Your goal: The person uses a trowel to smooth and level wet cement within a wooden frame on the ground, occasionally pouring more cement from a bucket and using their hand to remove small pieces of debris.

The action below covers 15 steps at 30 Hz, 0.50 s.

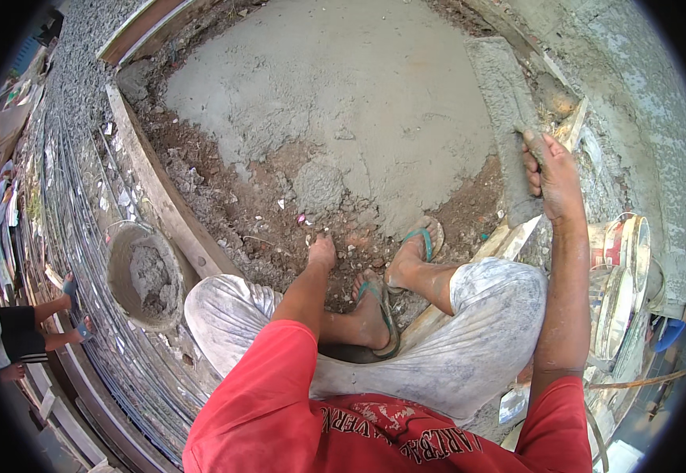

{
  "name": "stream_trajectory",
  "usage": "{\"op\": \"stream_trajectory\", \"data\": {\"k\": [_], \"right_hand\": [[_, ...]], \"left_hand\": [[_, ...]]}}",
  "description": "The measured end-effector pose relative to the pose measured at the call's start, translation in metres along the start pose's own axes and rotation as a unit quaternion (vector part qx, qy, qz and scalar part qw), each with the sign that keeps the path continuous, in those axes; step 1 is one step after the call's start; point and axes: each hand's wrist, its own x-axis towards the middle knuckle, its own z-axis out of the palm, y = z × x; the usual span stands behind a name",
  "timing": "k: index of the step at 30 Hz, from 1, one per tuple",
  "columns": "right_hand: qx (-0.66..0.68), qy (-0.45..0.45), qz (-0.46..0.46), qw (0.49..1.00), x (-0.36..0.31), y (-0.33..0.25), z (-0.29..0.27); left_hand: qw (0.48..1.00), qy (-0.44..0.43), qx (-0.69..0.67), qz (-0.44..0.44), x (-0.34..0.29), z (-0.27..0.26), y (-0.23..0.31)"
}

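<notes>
My right hand is closed around the handle of a long, cement-coated float, at the right edge of the wet concrete. The float lies lengthwise along that side, its far end pointing away from me. Low over the rubble-strewn soil in front of my feet is my left hand, its fingers bent down and drawn together. Whatever they hold, if anything, is too small to make out. Just beyond it sits a rough round lump of mortar, against the near edge of the smoothed concrete.
Wooden boards frame the patch on both sides. A mortar-caked bucket stands outside the left board, beside long thin rods. White buckets lie to my right. Another person's legs show at far left.
</notes>
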Motion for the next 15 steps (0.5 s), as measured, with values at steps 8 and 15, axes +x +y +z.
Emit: {"op": "stream_trajectory", "data": {"k": [8,15], "right_hand": [[0.014,-0.004,-0.024,1.000,0.004,0.006,-0.018],[0.014,0.015,-0.019,1.000,0.018,0.017,-0.021]], "left_hand": [[0.937,0.241,-0.159,0.196,-0.214,-0.203,-0.011],[0.878,0.308,-0.363,-0.051,-0.436,-0.197,-0.149]]}}
